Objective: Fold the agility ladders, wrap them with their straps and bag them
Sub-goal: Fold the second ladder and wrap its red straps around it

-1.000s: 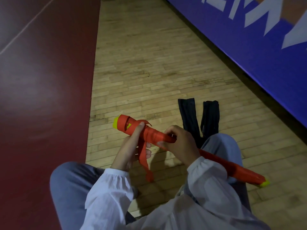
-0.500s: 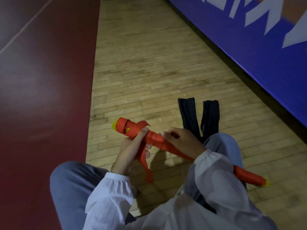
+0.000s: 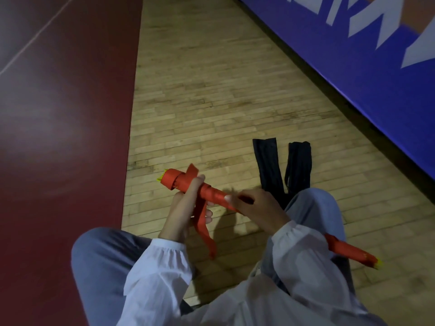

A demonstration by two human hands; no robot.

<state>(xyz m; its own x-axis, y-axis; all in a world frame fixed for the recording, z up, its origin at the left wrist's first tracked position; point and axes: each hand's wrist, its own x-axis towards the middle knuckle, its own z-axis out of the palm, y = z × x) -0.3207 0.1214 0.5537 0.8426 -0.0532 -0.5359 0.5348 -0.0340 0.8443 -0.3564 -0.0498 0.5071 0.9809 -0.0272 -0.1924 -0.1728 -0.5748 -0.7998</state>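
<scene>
strap [image 3: 208,241] loop sits tighter on the far end of the folded ladder [image 3: 211,192] than a second ago, left grip [image 3: 183,208] curled round both, right grip [image 3: 256,210] holding its middle, wrap unfinished

- ladder bundle [image 3: 211,194]: mid-length hidden behind right hand [image 3: 257,209] and sleeve [image 3: 296,250].
- black bags [image 3: 268,165]: near ends hidden behind right knee [image 3: 315,208].
- banner lettering [image 3: 341,12]: cut off by top edge.
</scene>
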